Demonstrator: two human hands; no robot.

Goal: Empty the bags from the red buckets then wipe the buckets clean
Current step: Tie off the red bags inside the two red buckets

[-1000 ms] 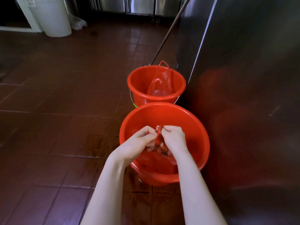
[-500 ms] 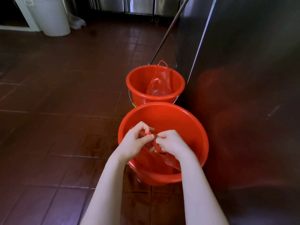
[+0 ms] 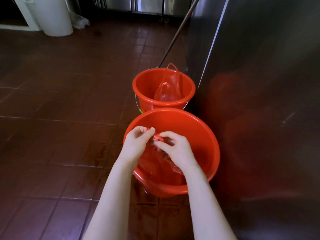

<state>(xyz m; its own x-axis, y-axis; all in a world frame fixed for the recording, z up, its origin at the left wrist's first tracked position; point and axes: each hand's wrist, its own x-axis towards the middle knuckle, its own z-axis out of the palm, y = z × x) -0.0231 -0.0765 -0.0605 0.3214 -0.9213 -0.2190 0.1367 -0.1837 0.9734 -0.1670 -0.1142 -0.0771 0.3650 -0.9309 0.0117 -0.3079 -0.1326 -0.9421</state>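
Two red buckets stand on the tiled floor beside a steel cabinet. The near bucket (image 3: 204, 135) holds a red plastic bag (image 3: 155, 167) that sags below my hands. My left hand (image 3: 136, 142) and my right hand (image 3: 174, 148) both pinch the twisted handles of this bag over the bucket's left half. The far bucket (image 3: 147, 90) holds a second red plastic bag (image 3: 168, 89), upright, with one handle loop poking above the rim.
A tall steel cabinet (image 3: 259, 101) fills the right side, close against both buckets. A mop handle (image 3: 176, 33) leans behind the far bucket. A white bin (image 3: 53, 16) stands at the far left. Wet brown floor tiles (image 3: 60, 101) spread to the left.
Both hands have shifted left over the near bucket. The bag handles were drawn together and twisted between my fingers. The far bucket has not moved.
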